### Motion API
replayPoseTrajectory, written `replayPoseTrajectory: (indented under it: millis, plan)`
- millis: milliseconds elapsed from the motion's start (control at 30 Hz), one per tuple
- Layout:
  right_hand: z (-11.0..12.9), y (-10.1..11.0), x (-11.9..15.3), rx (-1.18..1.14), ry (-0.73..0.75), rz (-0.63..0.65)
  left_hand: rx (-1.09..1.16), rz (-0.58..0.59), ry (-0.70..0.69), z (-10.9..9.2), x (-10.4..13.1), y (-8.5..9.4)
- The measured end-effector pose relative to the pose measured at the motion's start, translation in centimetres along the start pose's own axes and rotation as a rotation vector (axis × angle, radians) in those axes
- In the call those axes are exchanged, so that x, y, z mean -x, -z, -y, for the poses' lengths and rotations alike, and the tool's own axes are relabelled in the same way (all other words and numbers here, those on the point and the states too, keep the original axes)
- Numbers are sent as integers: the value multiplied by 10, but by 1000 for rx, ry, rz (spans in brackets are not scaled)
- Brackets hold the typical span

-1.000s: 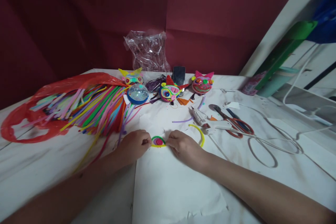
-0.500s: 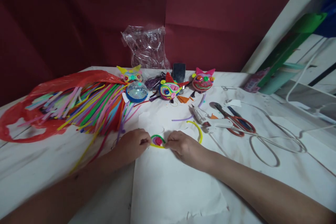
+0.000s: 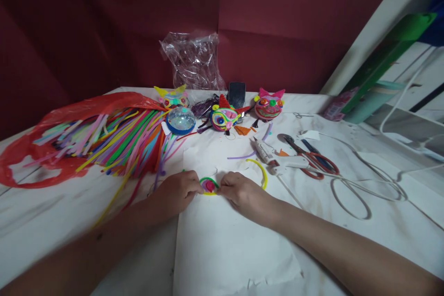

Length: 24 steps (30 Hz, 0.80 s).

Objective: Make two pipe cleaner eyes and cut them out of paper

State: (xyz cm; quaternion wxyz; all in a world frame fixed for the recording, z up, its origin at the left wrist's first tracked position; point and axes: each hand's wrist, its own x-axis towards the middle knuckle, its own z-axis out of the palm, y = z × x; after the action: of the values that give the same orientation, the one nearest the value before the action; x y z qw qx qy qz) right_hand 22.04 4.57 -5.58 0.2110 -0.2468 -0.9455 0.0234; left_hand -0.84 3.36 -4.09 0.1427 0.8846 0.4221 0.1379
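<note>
Both hands low, fingers pinched, wrists angled inward.

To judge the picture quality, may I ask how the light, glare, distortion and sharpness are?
Head view: dim light, with the red backdrop darker toward the left; small glints on the clear plastic; apparent wide-angle stretching of the forearms toward the lower corners; soft detail, so fine edges of the small coil between the fingers are unclear.
</note>
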Motion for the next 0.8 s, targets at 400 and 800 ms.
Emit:
replayPoseTrajectory:
  millis: [400,800]
  plan:
    - [-4,-2,1,88,-35,-23,53,1,-40,2,1,1]
    - [-7,-5,1,74,-52,-55,113,43,24,2,0,5]
